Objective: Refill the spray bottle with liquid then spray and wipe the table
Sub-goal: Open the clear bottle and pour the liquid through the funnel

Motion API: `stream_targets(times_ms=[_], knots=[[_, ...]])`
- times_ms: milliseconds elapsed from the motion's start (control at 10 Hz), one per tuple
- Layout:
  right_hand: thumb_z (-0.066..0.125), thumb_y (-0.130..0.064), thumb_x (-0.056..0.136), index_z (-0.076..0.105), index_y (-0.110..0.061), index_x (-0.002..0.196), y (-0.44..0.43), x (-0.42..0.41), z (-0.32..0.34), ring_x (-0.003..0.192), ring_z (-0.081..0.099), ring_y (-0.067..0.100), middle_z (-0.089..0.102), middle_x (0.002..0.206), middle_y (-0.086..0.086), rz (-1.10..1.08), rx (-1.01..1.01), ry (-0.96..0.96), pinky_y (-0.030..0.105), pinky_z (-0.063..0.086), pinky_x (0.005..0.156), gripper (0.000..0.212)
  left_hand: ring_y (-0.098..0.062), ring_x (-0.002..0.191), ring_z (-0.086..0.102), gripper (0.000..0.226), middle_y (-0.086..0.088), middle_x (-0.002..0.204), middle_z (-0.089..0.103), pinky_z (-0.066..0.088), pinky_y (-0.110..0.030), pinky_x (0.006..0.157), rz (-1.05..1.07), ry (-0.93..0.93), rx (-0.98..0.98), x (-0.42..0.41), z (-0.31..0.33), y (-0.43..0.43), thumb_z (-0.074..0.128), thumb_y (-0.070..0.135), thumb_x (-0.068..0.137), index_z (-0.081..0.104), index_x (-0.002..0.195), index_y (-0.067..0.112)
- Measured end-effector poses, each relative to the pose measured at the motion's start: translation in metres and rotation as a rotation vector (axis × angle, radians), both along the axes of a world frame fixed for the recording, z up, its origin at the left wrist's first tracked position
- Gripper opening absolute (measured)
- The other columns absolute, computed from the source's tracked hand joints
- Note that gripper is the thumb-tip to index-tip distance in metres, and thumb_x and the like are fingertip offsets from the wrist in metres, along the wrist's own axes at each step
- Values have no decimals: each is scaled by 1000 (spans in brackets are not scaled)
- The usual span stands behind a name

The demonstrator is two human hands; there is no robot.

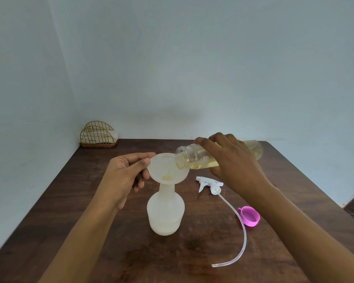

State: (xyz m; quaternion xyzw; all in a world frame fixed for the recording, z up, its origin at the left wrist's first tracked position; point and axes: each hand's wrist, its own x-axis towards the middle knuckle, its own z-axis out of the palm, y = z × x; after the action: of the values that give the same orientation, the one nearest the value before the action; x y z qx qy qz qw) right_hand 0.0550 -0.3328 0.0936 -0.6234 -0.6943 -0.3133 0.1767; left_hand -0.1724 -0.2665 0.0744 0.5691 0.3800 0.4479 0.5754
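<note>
The spray bottle (pixel 165 213) stood open at the middle of the tabletop (pixel 94 201), a white funnel (pixel 168 168) seated in its neck. The left hand (pixel 125 174) pinched the funnel rim at nine o'clock; the right hand (pixel 235 160) was wrapped around a clear refill bottle (pixel 194 158) tipped from three o'clock, yellowish liquid running in. A slow, steady tilt would avoid overflow. The trigger head (pixel 209 183) and pink cap (pixel 250 216) lay toward four o'clock. No writing was legible.
</note>
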Motion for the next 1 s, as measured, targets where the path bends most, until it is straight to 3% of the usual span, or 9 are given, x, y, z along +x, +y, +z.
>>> stream_targets(times_ms=[1000], knots=[[79,0,48,60,-24,115,-1,-5,3,77,61,27,63,92,5,-6,-6,10,35,50,64,73,-7,34,42,21,-1,49,55,30,-16,32,-2,6,-9,-2,-3,1,52,7,94,71,102,13]])
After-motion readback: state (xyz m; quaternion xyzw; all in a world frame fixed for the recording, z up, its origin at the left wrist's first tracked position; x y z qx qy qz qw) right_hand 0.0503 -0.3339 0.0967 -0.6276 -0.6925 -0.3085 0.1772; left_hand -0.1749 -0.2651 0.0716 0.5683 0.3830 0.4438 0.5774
